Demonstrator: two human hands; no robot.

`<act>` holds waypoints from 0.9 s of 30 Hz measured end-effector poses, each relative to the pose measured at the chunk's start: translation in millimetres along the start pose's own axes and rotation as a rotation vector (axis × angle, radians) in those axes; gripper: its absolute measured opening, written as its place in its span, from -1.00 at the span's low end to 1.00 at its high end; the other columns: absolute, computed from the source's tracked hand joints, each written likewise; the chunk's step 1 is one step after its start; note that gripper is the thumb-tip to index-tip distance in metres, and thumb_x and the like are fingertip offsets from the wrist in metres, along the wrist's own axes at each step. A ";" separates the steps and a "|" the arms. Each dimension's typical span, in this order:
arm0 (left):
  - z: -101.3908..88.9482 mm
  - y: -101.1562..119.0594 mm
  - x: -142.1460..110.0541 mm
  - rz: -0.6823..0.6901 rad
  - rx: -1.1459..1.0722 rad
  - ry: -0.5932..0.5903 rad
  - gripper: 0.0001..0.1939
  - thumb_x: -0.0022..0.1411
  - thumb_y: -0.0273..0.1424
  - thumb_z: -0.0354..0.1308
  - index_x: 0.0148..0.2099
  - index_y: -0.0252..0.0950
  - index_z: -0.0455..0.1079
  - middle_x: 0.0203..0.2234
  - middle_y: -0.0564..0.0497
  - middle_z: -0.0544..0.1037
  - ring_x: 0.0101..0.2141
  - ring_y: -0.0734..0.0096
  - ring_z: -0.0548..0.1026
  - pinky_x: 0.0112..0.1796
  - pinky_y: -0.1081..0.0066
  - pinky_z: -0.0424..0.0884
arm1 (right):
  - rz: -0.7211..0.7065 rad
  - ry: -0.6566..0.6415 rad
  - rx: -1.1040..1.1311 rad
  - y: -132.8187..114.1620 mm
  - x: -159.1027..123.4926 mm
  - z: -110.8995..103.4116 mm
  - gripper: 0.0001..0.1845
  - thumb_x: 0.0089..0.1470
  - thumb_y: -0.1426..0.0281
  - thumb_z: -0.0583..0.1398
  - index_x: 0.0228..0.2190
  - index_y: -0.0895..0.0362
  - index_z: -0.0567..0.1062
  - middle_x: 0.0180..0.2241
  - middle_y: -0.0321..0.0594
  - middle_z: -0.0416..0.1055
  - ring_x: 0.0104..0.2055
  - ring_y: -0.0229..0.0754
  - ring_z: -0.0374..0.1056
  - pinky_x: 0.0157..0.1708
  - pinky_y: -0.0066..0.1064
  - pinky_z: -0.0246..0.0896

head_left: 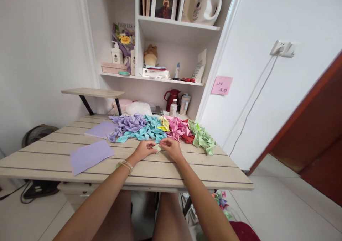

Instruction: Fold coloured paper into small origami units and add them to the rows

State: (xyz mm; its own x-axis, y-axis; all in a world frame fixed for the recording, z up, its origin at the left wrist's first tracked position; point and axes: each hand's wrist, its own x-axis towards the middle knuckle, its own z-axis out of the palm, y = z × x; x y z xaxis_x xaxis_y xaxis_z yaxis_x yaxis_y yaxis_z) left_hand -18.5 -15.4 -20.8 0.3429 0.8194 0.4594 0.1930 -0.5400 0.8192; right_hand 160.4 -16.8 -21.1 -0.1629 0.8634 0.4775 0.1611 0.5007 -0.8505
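Between my two hands is a small folded piece of pale green paper (pixel 157 148), held just above or on the striped table (pixel 160 168). My left hand (pixel 144 149) pinches its left side, with bracelets on that wrist. My right hand (pixel 171 148) has its fingertips closed on the upper right side. Just beyond the hands lies a row of folded paper pieces: purple ones (pixel 130 124), blue ones (pixel 152 127), a few yellow ones (pixel 164 123), pink ones (pixel 178 127), red ones (pixel 188 137) and green ones (pixel 203 137).
Purple paper sheets (pixel 92 156) lie at the left, with a purple stack (pixel 100 129) behind. A small raised shelf (pixel 92 92) stands at the back left. A red jug (pixel 172 99), a white bottle (pixel 173 108) and a tumbler (pixel 185 104) stand behind the paper row.
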 end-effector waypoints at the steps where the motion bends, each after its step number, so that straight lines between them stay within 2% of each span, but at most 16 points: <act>1: -0.5 0.2 0.1 -0.004 0.001 0.003 -0.73 -0.13 -0.30 0.28 -0.35 -0.37 0.50 -0.47 -0.06 0.57 -0.49 0.38 0.46 -0.42 0.40 0.40 | 0.001 -0.005 -0.005 -0.7 -0.2 -0.1 -0.69 -0.21 0.26 0.28 -0.38 0.18 0.51 -0.40 -0.13 0.51 -0.35 -0.13 0.43 -0.31 -0.29 0.35; 9: -1.9 5.6 1.3 -0.021 -0.012 0.035 -0.78 -0.01 -0.28 0.18 -0.37 -0.34 0.51 -0.50 -0.05 0.58 -0.45 0.33 0.49 -0.40 0.40 0.41 | 0.004 -0.051 -0.073 -2.2 -1.1 -1.2 -0.77 -0.15 0.28 0.24 -0.40 0.14 0.54 -0.41 -0.20 0.52 -0.38 -0.14 0.42 -0.32 -0.30 0.32; 27: 0.5 6.9 0.5 -0.037 -0.050 0.040 -0.80 0.00 -0.33 0.19 -0.35 -0.35 0.51 -0.45 -0.08 0.59 -0.40 0.30 0.51 -0.33 0.36 0.43 | 0.028 -0.028 -0.094 1.7 0.1 -2.9 -0.79 -0.13 0.31 0.23 -0.40 0.15 0.54 -0.43 -0.20 0.52 -0.39 -0.15 0.41 -0.35 -0.34 0.30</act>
